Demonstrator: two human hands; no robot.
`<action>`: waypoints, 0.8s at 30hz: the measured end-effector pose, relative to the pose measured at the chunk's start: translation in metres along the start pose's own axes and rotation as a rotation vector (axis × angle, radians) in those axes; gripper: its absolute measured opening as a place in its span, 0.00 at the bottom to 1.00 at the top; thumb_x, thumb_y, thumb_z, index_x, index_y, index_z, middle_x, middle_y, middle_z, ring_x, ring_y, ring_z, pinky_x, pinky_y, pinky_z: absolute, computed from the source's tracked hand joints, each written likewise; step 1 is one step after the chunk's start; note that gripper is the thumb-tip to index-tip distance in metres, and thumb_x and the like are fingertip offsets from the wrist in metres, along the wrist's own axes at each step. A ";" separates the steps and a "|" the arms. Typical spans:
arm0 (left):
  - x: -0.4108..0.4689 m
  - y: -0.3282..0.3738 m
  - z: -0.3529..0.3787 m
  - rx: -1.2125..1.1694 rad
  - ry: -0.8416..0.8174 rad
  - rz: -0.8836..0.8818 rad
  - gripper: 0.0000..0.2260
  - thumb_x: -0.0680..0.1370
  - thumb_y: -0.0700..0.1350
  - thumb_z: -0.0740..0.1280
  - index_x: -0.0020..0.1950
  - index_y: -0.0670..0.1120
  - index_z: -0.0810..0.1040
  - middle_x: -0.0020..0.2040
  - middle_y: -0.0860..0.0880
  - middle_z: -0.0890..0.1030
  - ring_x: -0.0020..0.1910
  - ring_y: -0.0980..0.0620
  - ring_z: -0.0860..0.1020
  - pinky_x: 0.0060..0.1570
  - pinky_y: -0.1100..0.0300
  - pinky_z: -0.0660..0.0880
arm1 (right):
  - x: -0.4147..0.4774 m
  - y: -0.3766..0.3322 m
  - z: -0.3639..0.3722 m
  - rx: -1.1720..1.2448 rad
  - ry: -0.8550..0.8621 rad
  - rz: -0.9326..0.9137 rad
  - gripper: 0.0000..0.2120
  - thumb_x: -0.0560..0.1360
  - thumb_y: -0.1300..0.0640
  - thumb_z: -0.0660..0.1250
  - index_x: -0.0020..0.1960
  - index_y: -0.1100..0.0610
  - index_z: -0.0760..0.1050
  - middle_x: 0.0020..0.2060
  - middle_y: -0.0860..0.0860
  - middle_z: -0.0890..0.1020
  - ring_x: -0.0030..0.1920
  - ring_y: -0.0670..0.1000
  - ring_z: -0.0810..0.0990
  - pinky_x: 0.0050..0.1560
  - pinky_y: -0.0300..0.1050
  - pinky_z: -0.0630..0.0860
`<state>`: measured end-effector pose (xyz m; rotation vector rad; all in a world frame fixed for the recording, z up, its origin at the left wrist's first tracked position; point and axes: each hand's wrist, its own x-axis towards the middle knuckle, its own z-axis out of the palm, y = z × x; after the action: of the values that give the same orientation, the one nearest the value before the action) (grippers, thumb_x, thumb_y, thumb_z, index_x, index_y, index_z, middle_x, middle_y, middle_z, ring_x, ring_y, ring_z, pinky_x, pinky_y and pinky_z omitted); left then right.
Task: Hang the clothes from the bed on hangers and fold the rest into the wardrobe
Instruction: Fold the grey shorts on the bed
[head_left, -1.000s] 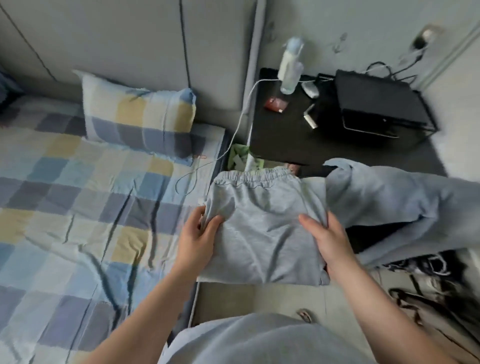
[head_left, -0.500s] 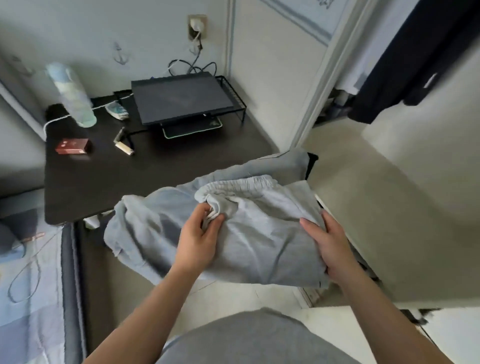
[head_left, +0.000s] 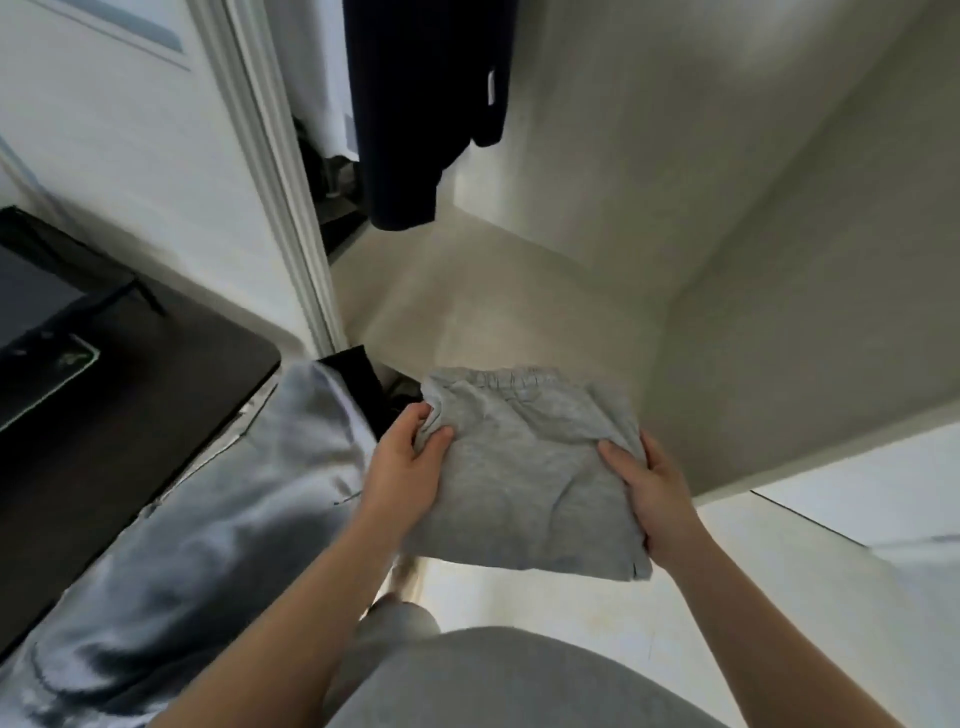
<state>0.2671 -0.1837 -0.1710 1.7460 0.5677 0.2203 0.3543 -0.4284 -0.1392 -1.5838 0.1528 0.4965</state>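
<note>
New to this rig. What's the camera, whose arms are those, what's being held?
No machine here: a person works bare-handed, filmed by one camera on their head that looks forward and down, so the arms enter from below. The left hand and right hand each have a grip on one side of a folded light grey fleece garment with an elastic waistband, held in the air. Ahead looks like a pale cream wardrobe compartment with a dark navy garment hanging inside. Left: a dark brown desk, a pale blue-grey garment draped beside it.
</note>
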 end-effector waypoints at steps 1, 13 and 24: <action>0.018 0.001 0.008 -0.006 -0.046 -0.015 0.03 0.80 0.42 0.68 0.49 0.50 0.78 0.43 0.57 0.81 0.44 0.60 0.79 0.48 0.64 0.74 | 0.007 0.000 -0.004 0.016 0.042 0.006 0.10 0.72 0.53 0.76 0.52 0.43 0.84 0.51 0.49 0.87 0.50 0.52 0.87 0.40 0.42 0.82; 0.220 -0.006 0.086 0.346 -0.469 -0.080 0.05 0.80 0.42 0.66 0.51 0.41 0.78 0.47 0.45 0.79 0.49 0.45 0.77 0.43 0.56 0.66 | 0.124 0.016 -0.003 -0.045 0.468 0.103 0.08 0.75 0.53 0.73 0.52 0.55 0.81 0.51 0.58 0.85 0.53 0.60 0.83 0.55 0.59 0.81; 0.314 -0.087 0.178 0.644 -0.484 -0.131 0.28 0.78 0.51 0.67 0.77 0.52 0.62 0.72 0.44 0.72 0.67 0.38 0.72 0.65 0.46 0.70 | 0.266 0.085 -0.033 -0.570 0.584 0.285 0.28 0.81 0.54 0.65 0.78 0.55 0.60 0.68 0.60 0.72 0.67 0.62 0.72 0.69 0.56 0.69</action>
<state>0.5933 -0.1722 -0.3475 2.2653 0.4113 -0.5244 0.5660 -0.4141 -0.3239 -2.2548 0.7401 0.2902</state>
